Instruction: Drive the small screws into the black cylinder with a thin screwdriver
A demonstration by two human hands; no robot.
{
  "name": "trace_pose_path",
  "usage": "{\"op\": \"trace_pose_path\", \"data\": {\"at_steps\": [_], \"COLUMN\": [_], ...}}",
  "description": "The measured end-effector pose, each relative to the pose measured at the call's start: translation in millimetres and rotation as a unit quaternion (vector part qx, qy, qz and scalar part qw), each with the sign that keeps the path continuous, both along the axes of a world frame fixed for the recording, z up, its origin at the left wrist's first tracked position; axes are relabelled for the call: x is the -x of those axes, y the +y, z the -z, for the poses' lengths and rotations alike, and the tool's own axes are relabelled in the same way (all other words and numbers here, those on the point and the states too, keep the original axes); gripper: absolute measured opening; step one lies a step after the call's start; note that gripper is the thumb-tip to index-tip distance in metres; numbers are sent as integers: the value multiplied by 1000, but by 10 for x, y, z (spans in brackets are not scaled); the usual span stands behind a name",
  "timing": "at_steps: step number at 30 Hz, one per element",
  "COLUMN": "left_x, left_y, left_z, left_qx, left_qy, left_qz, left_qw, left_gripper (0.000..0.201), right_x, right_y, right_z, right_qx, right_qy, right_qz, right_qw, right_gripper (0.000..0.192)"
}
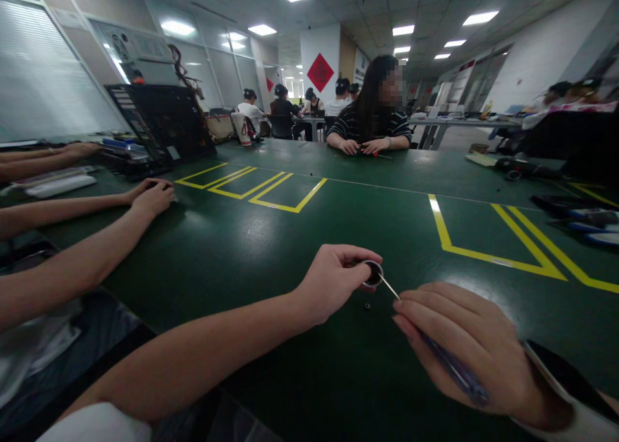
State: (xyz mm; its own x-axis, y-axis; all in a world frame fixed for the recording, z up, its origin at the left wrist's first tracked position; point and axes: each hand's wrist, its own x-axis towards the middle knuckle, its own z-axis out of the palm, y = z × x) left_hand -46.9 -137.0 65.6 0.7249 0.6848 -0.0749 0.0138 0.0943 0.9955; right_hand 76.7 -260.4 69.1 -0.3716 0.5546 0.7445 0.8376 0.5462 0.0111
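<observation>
My left hand (333, 281) pinches a small round black-and-silver part (373, 273) just above the green table (271, 248). My right hand (464, 345) grips a slim screwdriver (435, 345) with a bluish handle, and its thin metal shaft reaches up-left to the round part. A tiny dark screw (367, 306) lies on the table below the part, between my two hands.
Another person's arms (97, 235) lie across the table at the left. A black computer case (159, 129) stands at the back left. A person in a striped top (370, 122) sits opposite. Yellow tape outlines (503, 242) mark the tabletop. Tools (580, 219) lie at the right edge.
</observation>
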Motion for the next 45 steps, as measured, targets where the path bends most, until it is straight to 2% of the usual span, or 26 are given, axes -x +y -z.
{"op": "trace_pose_path", "data": {"at_steps": [2, 4, 8, 11, 14, 23, 27, 31, 34, 39, 42, 45], "left_x": [-4, -7, -9, -8, -9, -10, -4, -21, -35, -39, -34, -26], "left_y": [25, 57, 101, 102, 100, 129, 129, 113, 106, 123, 123, 105], "left_z": [30, 53, 48, 16, 6, 56, 53, 30, 12, 32, 54, 62], "left_qx": [-4, -10, -12, 0, 10, 13, 8, 16, 25, 20, 10, -2], "left_qy": [0, -2, -2, 3, 3, -10, -9, -15, -21, -23, -20, -15], "left_qz": [0, -8, -45, -62, -59, -56, -51, -56, -63, -62, -44, -26], "left_qw": [1000, 1000, 999, 998, 998, 998, 999, 998, 997, 998, 999, 1000], "left_gripper": [18, 17, 26, 38, 41, 37, 33, 28, 25, 26, 27, 27], "right_x": [-6, -27, -97, -132, -136, -122, -77, 2, 32, 15, -7, -31], "right_y": [-11, -5, 94, 188, 228, 233, 206, 137, 94, 45, 22, 25], "right_z": [-15, -18, 51, 139, 201, 278, 271, 270, 279, 205, 139, 112], "right_qx": [25, 57, 158, 262, 302, 315, 309, 221, 162, 47, -11, -21], "right_qy": [64, 170, 373, 403, 391, 363, 299, 184, 105, 52, 43, 41], "right_qz": [-4, 4, 48, 64, 76, 71, 70, 45, 14, -38, -33, -18], "right_qw": [998, 984, 913, 875, 866, 874, 900, 957, 981, 997, 998, 999], "right_gripper": [13, 13, 18, 29, 33, 30, 26, 15, 13, 11, 13, 13]}}
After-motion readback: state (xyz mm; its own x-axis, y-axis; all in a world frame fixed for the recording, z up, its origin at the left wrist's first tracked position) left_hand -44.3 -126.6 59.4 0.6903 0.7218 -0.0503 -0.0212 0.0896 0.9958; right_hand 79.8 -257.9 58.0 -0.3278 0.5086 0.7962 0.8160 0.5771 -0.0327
